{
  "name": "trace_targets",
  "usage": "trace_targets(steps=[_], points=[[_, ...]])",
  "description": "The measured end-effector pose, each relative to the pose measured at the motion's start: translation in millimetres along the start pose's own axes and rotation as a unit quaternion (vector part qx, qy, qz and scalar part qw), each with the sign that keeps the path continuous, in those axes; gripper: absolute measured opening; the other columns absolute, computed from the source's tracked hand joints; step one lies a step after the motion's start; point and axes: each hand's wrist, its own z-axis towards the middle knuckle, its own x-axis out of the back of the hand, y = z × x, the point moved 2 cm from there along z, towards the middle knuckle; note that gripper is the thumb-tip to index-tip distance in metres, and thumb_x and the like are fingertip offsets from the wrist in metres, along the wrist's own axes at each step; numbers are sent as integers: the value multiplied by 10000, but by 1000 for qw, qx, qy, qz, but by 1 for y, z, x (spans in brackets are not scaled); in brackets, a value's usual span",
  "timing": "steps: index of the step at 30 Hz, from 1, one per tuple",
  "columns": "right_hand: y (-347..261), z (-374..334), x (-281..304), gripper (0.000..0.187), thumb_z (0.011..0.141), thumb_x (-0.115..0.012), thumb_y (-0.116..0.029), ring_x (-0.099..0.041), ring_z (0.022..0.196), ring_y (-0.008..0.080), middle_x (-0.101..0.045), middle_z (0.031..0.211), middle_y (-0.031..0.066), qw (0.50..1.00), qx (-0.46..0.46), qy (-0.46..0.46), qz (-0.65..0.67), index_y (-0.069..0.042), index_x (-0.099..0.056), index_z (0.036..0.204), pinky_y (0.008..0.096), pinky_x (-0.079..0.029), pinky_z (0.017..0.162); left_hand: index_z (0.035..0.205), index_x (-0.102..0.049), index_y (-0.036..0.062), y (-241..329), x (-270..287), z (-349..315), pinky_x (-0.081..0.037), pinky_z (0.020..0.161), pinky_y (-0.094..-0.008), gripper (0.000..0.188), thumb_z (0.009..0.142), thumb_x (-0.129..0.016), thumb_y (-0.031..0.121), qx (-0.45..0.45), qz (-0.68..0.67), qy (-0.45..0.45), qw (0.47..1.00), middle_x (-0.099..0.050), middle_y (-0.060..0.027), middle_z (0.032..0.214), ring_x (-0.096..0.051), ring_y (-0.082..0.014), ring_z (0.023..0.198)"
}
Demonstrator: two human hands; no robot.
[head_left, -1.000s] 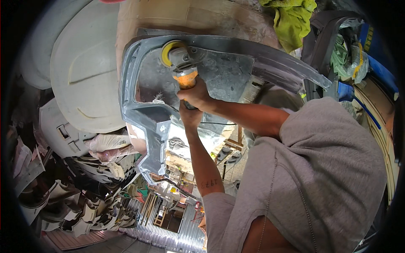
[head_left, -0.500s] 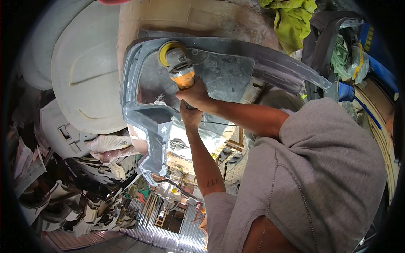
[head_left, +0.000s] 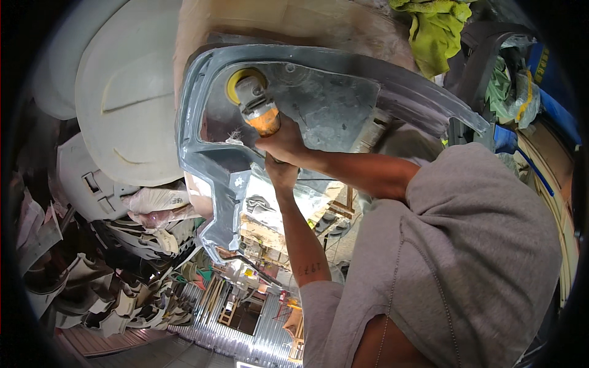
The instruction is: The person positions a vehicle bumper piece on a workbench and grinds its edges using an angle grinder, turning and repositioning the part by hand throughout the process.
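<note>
An orange and silver angle grinder with a yellow disc is held in both hands. My right hand wraps round its orange body. Just below, my left hand grips its rear end, which the fingers partly hide. The disc is over the dark opening of a grey moulded part, bumper-like in shape, close to its upper left inner edge. Whether the disc touches the part cannot be made out. A thin dark cord runs right from behind my hands.
Large pale moulded panels stand at the left, with a heap of broken-looking shell pieces below. A brown covered surface lies behind the part. At the upper right hang a yellow-green cloth and plastic bags.
The grinder's disc has moved slightly down, away from the part's upper rim and further over the opening. Both hands keep their hold. The whole view has shifted a little.
</note>
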Motion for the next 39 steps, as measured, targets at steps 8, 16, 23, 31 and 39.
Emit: trace_targets(steps=[8, 16, 23, 31, 39], points=[[-10, 5, -2, 521, 620, -802, -171, -724, 905, 344, -731, 948, 188, 999, 46, -10, -13, -8, -639, 1088, 393, -557, 816, 1143, -599, -25, 7, -2, 7, -512, 813, -346, 456, 766, -788, 148, -30, -22, 24, 999, -704, -136, 1014, -670, -211, 920], [-10, 5, 5, 534, 607, -816, -176, -728, 924, 323, -735, 977, 187, 999, 28, -5, -16, -22, -652, 1091, 382, -560, 822, 1163, -588, -30, 5, -6, 5, -502, 828, -328, 478, 767, -787, 149, -43, -6, 26, 999, -701, -141, 1027, -658, -193, 933], [-6, 6, 3, 516, 616, -789, -117, -697, 869, 214, -719, 935, 109, 999, 35, -1, -19, -19, -637, 1099, 346, -535, 803, 1182, -579, -38, 6, -6, 6, -497, 860, -346, 503, 767, -782, 162, -29, -10, 20, 999, -695, -159, 1059, -656, -219, 970], [-9, 3, 3, 521, 610, -802, -160, -726, 911, 327, -729, 960, 197, 999, 42, 4, 9, -3, -646, 1082, 391, -559, 810, 1195, -572, -33, 5, -3, 7, -504, 847, -340, 515, 776, -782, 180, -25, 6, 19, 999, -695, -158, 1059, -665, -224, 948], [-9, 9, 10, 538, 610, -796, -150, -726, 930, 320, -733, 978, 187, 1000, 22, 2, 0, -9, -642, 1106, 382, -556, 829, 1190, -566, -25, 17, -10, 9, -502, 823, -326, 540, 751, -807, 176, -20, -10, 11, 1000, -695, -137, 1027, -659, -200, 924]])
